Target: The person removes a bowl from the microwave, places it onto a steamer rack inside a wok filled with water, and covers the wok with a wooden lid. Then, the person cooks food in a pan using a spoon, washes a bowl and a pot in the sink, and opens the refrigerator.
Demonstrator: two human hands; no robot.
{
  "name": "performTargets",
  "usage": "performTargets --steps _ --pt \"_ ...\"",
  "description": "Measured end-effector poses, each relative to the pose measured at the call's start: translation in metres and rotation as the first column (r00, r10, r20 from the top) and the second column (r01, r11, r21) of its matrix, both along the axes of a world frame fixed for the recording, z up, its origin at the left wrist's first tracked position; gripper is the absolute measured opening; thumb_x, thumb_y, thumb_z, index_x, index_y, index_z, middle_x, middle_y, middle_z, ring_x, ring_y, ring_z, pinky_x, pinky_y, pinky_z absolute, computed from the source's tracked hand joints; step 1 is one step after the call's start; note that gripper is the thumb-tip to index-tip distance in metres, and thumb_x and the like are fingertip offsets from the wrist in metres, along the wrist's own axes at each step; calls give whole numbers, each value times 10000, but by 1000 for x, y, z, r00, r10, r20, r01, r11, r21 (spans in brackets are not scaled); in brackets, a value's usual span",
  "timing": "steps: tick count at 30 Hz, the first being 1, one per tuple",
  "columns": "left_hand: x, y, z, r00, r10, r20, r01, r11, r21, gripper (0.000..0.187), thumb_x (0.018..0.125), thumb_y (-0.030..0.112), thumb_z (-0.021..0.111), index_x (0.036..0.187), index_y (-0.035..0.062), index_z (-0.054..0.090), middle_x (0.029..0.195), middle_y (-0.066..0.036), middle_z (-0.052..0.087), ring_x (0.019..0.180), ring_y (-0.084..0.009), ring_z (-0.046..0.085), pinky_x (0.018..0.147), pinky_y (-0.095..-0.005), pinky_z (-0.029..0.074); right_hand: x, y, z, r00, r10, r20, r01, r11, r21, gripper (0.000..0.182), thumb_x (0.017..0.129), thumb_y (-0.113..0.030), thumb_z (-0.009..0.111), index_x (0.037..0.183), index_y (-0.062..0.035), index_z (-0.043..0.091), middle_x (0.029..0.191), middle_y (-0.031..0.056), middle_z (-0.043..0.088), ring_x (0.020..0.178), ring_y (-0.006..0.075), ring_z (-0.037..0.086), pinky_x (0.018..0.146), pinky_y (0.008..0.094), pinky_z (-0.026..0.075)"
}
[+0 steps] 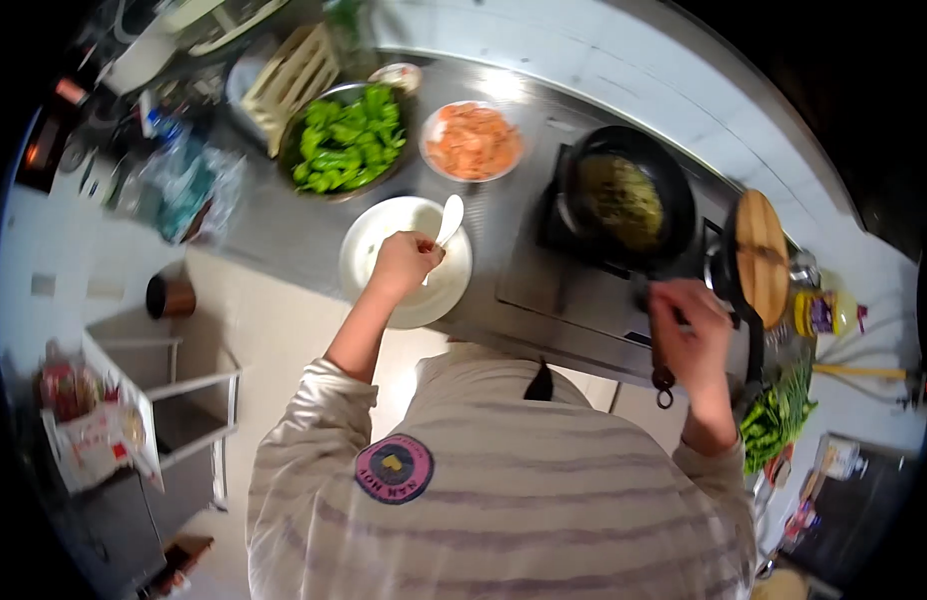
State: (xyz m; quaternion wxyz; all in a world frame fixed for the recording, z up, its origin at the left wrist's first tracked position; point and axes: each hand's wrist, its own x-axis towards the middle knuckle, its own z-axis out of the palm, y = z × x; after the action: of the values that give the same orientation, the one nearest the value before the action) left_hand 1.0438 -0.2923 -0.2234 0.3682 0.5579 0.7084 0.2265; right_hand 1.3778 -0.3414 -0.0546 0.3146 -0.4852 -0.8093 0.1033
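My left hand pinches a white spoon over a large white bowl. The spoon's broad end points up and away from me, while its thin handle passes below my fingers. Few contents show in the bowl, which is partly covered by my hand. On the right, a dark frying pan sits on the stove with shredded, greenish-yellow food in it. My right hand, blurred, is curled at the pan's brown handle and covers its upper part.
Behind the bowl stand a basin of green peppers and a plate of orange shrimp. A round wooden lid, a yellow-labelled bottle and leafy greens are at right. Plastic bags lie at left.
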Motion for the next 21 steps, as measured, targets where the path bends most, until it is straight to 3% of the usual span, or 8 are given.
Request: performTargets --steps 4,6,8,14,16,17,19,21 --pt "65 36 48 902 -207 380 214 977 24 262 781 244 686 836 -12 672 657 -5 605 592 -71 518 556 -238 424 -16 16 -3 999 29 -18 -31 996 -82 273 728 -67 708 987 -36 629 882 115 645 803 269 630 685 331 505" --pt "107 50 90 892 -315 325 299 949 98 225 792 221 683 839 1 670 657 26 570 598 -48 476 539 -220 390 -13 25 -14 996 15 -84 -24 994 -105 326 775 -30 659 1094 -10 599 950 116 649 781 171 627 659 251 485" --pt "141 63 105 780 -320 537 347 936 54 209 800 213 680 856 11 671 703 12 593 614 -57 495 548 -216 391 -6 31 -24 997 -38 -64 30 993 -112 355 793 -53 651 1138 -6 579 948 126 655 776 167 634 656 255 493" --pt "228 79 102 452 -186 872 367 930 8 229 829 178 659 944 -19 636 816 -42 635 696 -109 581 614 -237 454 18 42 -37 902 -366 -228 281 899 -336 286 809 -147 629 1053 -4 587 795 158 643 739 309 640 651 342 506" --pt "245 74 96 376 -141 916 404 914 -26 219 836 159 650 954 -24 630 841 -46 638 737 -114 598 652 -238 472 31 50 -46 918 -387 -90 355 901 -251 213 854 -79 572 1050 1 597 699 121 606 604 149 576 578 262 450" --pt "254 74 91 337 -116 934 365 931 -17 213 837 156 647 947 -25 630 838 -43 637 726 -111 594 645 -240 470 37 53 -49 915 -393 -88 360 897 -254 213 854 -79 572 1050 1 597 699 121 606 604 149 576 578 262 450" --pt "264 70 78 344 -108 933 263 965 14 206 847 187 634 936 1 635 785 -24 619 674 -90 563 609 -239 457 48 59 -55 910 -395 -127 372 912 -174 147 837 -85 542 960 -36 607 807 199 608 748 396 577 610 409 473" --pt "250 56 89 478 -164 863 296 955 17 202 833 199 640 887 4 642 758 -23 610 678 -82 540 610 -242 433 62 65 -64 923 -375 -82 362 922 -141 141 835 -91 542 947 -43 613 803 188 610 754 391 579 618 419 470"
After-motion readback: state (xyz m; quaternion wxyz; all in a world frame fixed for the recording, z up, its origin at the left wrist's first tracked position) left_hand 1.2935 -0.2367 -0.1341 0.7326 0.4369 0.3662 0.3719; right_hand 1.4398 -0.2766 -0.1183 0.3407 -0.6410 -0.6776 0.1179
